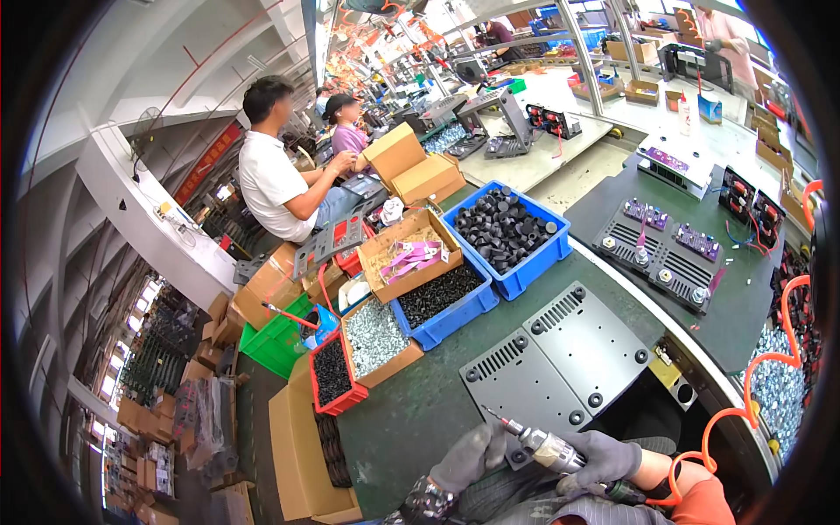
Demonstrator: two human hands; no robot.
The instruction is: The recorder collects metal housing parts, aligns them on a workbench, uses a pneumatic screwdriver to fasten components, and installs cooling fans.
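My right hand (602,458), in a grey glove, is wrapped round a power screwdriver (548,448) with a silver body and a red collar. Its thin bit points up and left, over the near edge of the grey metal panels (560,350). These lie side by side on the green bench and have vent slots, small holes and black round feet. Just left of the bit is my left hand (468,459), also gloved, its fingers curled together; anything inside them is hidden. An orange coiled hose (700,457) runs by my right forearm.
Beyond the panels stand a blue bin of black rubber feet (567,246), a blue bin of black screws (451,326), a cardboard box of silver screws (391,372) and a red bin (337,405). Circuit boards (646,213) lie right. A person in white (276,179) sits at far left.
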